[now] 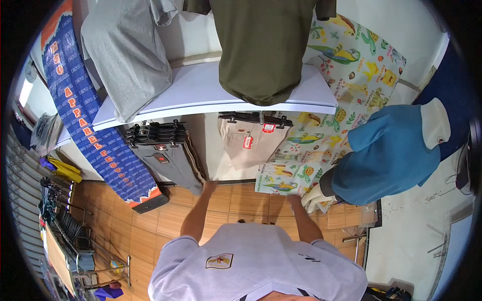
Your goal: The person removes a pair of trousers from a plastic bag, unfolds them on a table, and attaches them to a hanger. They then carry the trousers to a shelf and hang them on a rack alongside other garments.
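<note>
My left hand [210,185] reaches forward to the lower edge of the grey and brown trousers [173,163], which hang on black hangers under the white shelf [201,98]. Its fingers are too small and blended with the cloth to make out. My right hand [294,199] is near the bottom of the animal-print sheet [281,184], beside the pale hand of a mannequin [315,198]; it is blurred and its fingers are unclear. Between and beyond my hands hang beige trousers [241,143] with red tags.
Grey [128,60] and olive [261,50] shirts stand over the shelf. A blue banner [95,125] leans at the left, above a clothes rack [75,241]. On the right is a mannequin in a teal shirt [386,155]. The floor [140,236] is wood-patterned tile.
</note>
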`<state>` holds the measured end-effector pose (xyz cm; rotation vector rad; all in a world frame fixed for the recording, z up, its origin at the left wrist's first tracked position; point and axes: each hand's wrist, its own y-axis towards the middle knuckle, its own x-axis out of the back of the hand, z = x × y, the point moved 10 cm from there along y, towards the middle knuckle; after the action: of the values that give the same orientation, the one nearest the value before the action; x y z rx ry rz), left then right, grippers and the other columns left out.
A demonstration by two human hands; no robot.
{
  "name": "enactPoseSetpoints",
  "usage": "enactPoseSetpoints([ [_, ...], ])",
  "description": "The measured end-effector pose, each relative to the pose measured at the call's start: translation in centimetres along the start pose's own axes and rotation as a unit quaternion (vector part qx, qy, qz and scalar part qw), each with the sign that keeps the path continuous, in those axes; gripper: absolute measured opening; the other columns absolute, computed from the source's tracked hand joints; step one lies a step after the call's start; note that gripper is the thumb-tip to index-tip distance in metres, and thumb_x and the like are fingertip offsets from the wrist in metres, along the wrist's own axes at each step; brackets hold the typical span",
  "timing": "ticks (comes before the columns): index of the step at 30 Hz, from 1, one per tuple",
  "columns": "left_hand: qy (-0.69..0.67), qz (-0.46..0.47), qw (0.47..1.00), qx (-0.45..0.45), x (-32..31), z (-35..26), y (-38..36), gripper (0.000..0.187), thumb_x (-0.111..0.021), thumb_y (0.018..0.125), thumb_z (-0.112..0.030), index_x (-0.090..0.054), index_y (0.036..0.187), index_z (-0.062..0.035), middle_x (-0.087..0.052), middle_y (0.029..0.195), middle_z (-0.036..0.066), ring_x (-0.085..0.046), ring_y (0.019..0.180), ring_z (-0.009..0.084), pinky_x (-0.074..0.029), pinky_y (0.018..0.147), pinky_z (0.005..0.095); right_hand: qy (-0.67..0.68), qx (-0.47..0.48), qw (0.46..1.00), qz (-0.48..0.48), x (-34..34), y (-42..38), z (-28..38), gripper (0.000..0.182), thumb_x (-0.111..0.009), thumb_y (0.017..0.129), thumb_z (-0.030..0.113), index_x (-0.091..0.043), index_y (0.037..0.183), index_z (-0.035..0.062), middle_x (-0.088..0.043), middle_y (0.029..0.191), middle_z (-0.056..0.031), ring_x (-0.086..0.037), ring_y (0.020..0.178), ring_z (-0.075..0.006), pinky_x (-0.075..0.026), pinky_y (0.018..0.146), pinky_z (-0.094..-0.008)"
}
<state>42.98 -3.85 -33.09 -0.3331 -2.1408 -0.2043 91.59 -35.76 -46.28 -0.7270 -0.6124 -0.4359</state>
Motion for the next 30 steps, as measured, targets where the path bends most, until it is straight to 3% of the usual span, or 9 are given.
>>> enactPoseSetpoints([
  [1, -0.047, -0.009, 0.997, -0.054, 0.4, 0.5, -4.1, 0.037, -0.06, 0.097, -0.042, -0.07, 0.098, -0.0061, -0.065, 0.082, 0.008, -0.062, 0.077, 0.0211, -0.05, 0.062, 0.045, 0.115, -0.049, 0.992, 0.024, -1.2, -6.6, -3.9, 0.029, -0.064, 0.087, 0.033, -0.07, 0.098, 0.0067, -0.066, 0.093, -0.0109, -0.062, 0.082, -0.0257, -0.05, 0.067, -0.0406],
  [3, -0.345, 0.195, 0.863, 0.314, -3.0, 8.2, -19.0, 0.029, -0.057, 0.097, -0.038, -0.067, 0.09, -0.0118, -0.064, 0.08, 0.005, -0.061, 0.068, 0.0209, -0.051, 0.062, 0.0434, 0.256, -0.153, 0.952, 0.071, -4.6, -17.6, -11.1, 0.028, -0.067, 0.082, 0.037, -0.071, 0.085, 0.0091, -0.064, 0.069, -0.0066, -0.061, 0.055, -0.024, -0.048, 0.047, -0.0389],
  [5, -0.146, 0.357, 0.794, 0.469, -3.1, 12.5, -31.9, 0.029, -0.055, 0.097, -0.039, -0.07, 0.099, -0.0136, -0.068, 0.088, 0.007, -0.064, 0.072, 0.0224, -0.053, 0.067, 0.0408, 0.262, -0.27, 0.921, 0.098, -6.4, -26.6, -15.3, 0.027, -0.067, 0.083, 0.036, -0.071, 0.086, 0.0093, -0.064, 0.071, -0.0067, -0.061, 0.057, -0.0241, -0.049, 0.049, -0.0396],
  [9, -0.027, 0.441, 0.785, 0.435, 0.7, 15.6, -43.9, 0.033, -0.055, 0.096, -0.043, -0.07, 0.1, -0.0141, -0.067, 0.085, 0.006, -0.063, 0.071, 0.0226, -0.052, 0.066, 0.0413, 0.203, -0.41, 0.875, 0.159, -9.3, -37.8, -18.6, 0.025, -0.067, 0.084, 0.034, -0.071, 0.089, 0.0098, -0.066, 0.074, -0.0071, -0.063, 0.061, -0.0242, -0.05, 0.051, -0.041],
  [17, 0.052, 0.422, 0.888, 0.176, -1.7, 11.6, -47.1, 0.041, -0.054, 0.095, -0.052, -0.071, 0.103, -0.0151, -0.065, 0.077, 0.004, -0.061, 0.067, 0.023, -0.051, 0.063, 0.0421, 0.172, -0.373, 0.896, 0.17, -10.4, -35.6, -16.8, 0.022, -0.066, 0.087, 0.031, -0.07, 0.094, 0.0107, -0.069, 0.082, -0.0078, -0.065, 0.069, -0.0245, -0.052, 0.057, -0.0437],
  [22, -0.332, 0.166, 0.851, 0.372, -4.9, 9.2, -37.6, 0.033, -0.062, 0.092, -0.037, -0.066, 0.071, -0.0119, -0.059, 0.062, 0.002, -0.055, 0.053, 0.0153, -0.043, 0.047, 0.0345, 0.233, -0.203, 0.949, 0.058, -6.5, -24.4, -9.9, 0.025, -0.064, 0.089, 0.028, -0.068, 0.1, 0.0056, -0.07, 0.092, -0.0104, -0.067, 0.08, -0.0268, -0.053, 0.062, -0.0441],
  [23, -0.358, 0.185, 0.854, 0.328, -3.4, 5.9, -35.5, 0.03, -0.064, 0.091, -0.035, -0.069, 0.076, -0.01, -0.061, 0.065, 0.003, -0.056, 0.056, 0.0137, -0.044, 0.048, 0.0315, 0.314, -0.217, 0.923, 0.041, -4.6, -24.0, -6.9, 0.013, -0.066, 0.09, 0.024, -0.065, 0.095, 0.0126, -0.065, 0.08, -0.0019, -0.061, 0.073, -0.0159, -0.048, 0.059, -0.0359],
  [26, -0.319, 0.191, 0.888, 0.273, -1.9, 0.4, -32.3, 0.035, -0.063, 0.093, -0.035, -0.07, 0.114, -0.0079, -0.071, 0.09, 0.004, -0.068, 0.077, 0.0134, -0.053, 0.061, 0.0298, 0.397, -0.122, 0.909, 0.026, -1.2, -26.1, 0.9, 0.017, -0.064, 0.091, 0.024, -0.066, 0.098, 0.0083, -0.068, 0.084, -0.0062, -0.063, 0.072, -0.0169, -0.048, 0.055, -0.0334],
  [30, -0.348, 0.192, 0.889, 0.225, -0.7, -3.0, -34.0, 0.031, -0.069, 0.092, -0.03, -0.072, 0.11, -0.0044, -0.072, 0.084, 0.006, -0.067, 0.072, 0.0134, -0.052, 0.057, 0.0293, 0.363, -0.077, 0.927, 0.051, -4.7, -27.2, -1.0, 0.027, -0.063, 0.094, 0.028, -0.064, 0.104, 0.0025, -0.068, 0.088, -0.0107, -0.065, 0.069, -0.019, -0.051, 0.055, -0.0323],
])
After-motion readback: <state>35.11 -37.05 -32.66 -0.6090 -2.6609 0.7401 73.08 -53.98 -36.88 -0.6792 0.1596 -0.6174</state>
